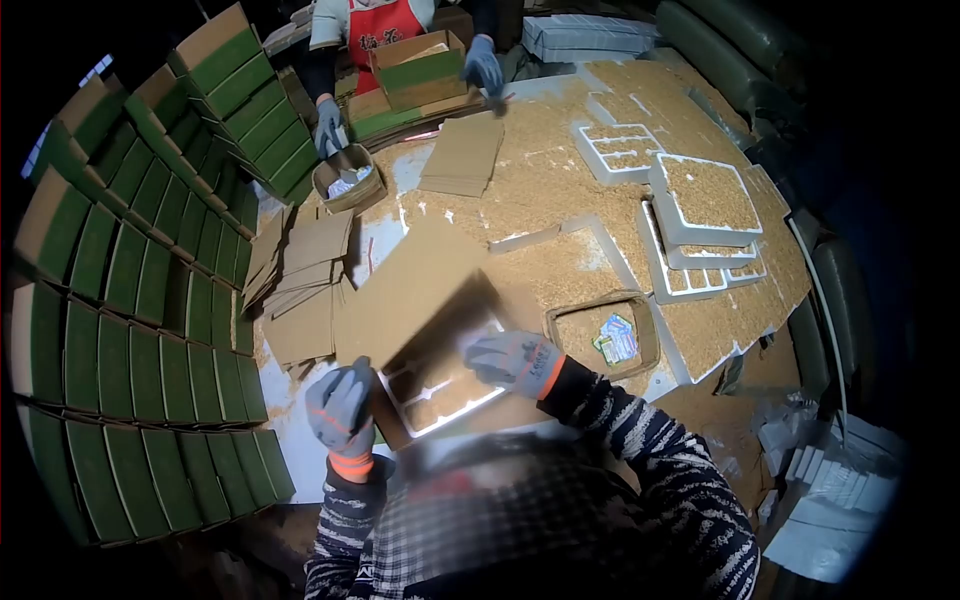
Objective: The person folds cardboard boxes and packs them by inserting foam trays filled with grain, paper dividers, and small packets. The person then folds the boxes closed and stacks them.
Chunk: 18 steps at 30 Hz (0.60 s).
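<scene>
In front of me a cardboard box (400, 415) stands tilted with its large flap (425, 280) raised. Inside it lies a white foam tray (462, 411) with compartments of tan, crumbly material. My left hand (342, 408), in a grey glove with an orange cuff, is closed on the box's left edge. Over the right side of the tray reaches my right hand (515, 362), gloved alike. Its fingers are stretched out and slightly bent, the tips blurred; nothing shows in them.
Stacked green boxes (95, 370) wall the left side. Flattened cardboard (310, 250) lies beyond my left hand. To the right are a small box (651, 335) with colourful packets and stacked foam trays (705, 200). Across the table a co-worker (385, 30) handles another box (420, 80).
</scene>
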### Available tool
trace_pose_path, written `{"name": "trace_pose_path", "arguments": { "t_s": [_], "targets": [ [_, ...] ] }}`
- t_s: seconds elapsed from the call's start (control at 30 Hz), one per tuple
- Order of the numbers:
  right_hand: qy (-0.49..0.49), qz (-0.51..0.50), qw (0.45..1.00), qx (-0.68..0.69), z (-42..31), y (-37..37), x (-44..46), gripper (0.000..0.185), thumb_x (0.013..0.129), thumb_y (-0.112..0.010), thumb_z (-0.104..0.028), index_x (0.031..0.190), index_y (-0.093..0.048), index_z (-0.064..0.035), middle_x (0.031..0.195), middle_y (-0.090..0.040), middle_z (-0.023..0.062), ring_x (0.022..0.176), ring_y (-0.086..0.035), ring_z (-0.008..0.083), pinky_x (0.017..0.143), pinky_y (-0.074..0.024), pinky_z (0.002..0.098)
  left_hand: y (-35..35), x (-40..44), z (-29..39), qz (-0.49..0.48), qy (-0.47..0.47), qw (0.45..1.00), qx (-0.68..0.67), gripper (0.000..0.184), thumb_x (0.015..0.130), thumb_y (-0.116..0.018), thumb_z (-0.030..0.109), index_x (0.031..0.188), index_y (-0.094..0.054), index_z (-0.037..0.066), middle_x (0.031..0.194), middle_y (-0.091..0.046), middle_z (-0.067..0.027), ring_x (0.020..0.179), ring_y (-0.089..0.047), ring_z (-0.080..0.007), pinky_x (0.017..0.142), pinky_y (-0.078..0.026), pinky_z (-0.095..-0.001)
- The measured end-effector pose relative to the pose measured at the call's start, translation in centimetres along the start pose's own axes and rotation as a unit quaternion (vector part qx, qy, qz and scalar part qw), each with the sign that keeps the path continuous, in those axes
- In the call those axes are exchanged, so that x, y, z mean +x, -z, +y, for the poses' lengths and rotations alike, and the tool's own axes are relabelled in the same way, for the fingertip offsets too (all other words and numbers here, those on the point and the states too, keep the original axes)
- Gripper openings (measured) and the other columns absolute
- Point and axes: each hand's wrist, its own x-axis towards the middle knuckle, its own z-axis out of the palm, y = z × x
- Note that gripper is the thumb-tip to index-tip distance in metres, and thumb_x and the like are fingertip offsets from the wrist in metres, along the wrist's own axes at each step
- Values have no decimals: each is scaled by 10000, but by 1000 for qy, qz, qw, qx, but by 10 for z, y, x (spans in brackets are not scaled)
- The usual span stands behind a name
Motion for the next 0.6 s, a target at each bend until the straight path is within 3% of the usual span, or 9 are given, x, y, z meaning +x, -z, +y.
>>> {"name": "trace_pose_path", "arguments": {
  "t_s": [0.03,0.07,0.13,0.23,0.4,0.43,0.5,0.57,0.6],
  "targets": [
    [10,-74,988,-132,-5,-1,7,297,867,-671,-278,1107,-659,-103,1112,-674,101,1008,-647,289,864,-529,395,1,7,10,-40,-39,998,-20,343,777,-685,-34,1091,-701,102,1025,-707,-53,911,-646,-264,794,-517,-369],
    [-115,-106,980,-120,-12,11,4,351,883,-643,-327,1153,-654,-103,1140,-665,130,1027,-641,314,875,-524,418,2,3,13,-105,-67,991,-40,312,768,-694,5,1061,-702,113,1034,-708,-41,919,-649,-261,797,-516,-368],
    [-195,-1,974,-114,-11,32,0,306,845,-647,-229,1109,-669,-75,1103,-669,144,1030,-627,337,897,-517,413,-3,-9,14,-220,-97,968,-74,282,756,-695,76,1030,-706,140,1045,-714,-13,935,-657,-247,796,-516,-361],
    [-195,242,944,-108,-1,43,-10,284,821,-625,2,1091,-670,-73,1147,-653,152,1101,-596,346,950,-490,408,-22,-61,-8,-444,-30,885,-141,254,800,-629,158,1036,-716,194,1066,-717,6,974,-665,-233,841,-513,-358],
    [-159,205,964,-63,-11,38,7,453,819,-579,27,1262,-598,-71,1343,-550,172,1278,-481,370,1092,-384,434,-22,-49,-3,-628,43,773,-81,333,889,-613,199,1213,-666,145,1140,-687,-105,1078,-621,-303,930,-496,-383],
    [-139,159,975,-66,-13,36,12,514,811,-564,36,1313,-570,-71,1391,-515,176,1317,-447,376,1119,-358,438,-17,-44,-7,-624,50,776,-77,333,889,-613,199,1213,-666,145,1140,-687,-105,1078,-621,-303,930,-496,-383],
    [-173,161,970,48,25,25,-3,666,796,-535,49,1442,-457,-91,1525,-395,148,1437,-323,341,1173,-289,413,-5,-36,-20,-402,76,868,-280,403,916,-592,175,1315,-606,117,1249,-633,-152,1186,-582,-309,1032,-449,-392],
    [-252,155,909,295,60,23,-17,766,805,-567,50,1523,-349,-107,1581,-333,101,1468,-279,285,1174,-277,383,17,-45,-26,-178,388,783,-453,528,894,-593,66,1411,-498,19,1414,-537,-129,1327,-480,-232,1117,-365,-356],
    [-288,127,873,372,69,19,-20,788,827,-596,21,1544,-294,-101,1590,-318,84,1472,-267,265,1171,-278,372,19,-54,-33,-121,439,775,-438,568,897,-593,58,1443,-446,4,1438,-513,-133,1335,-467,-226,1118,-364,-348]
  ]
}}
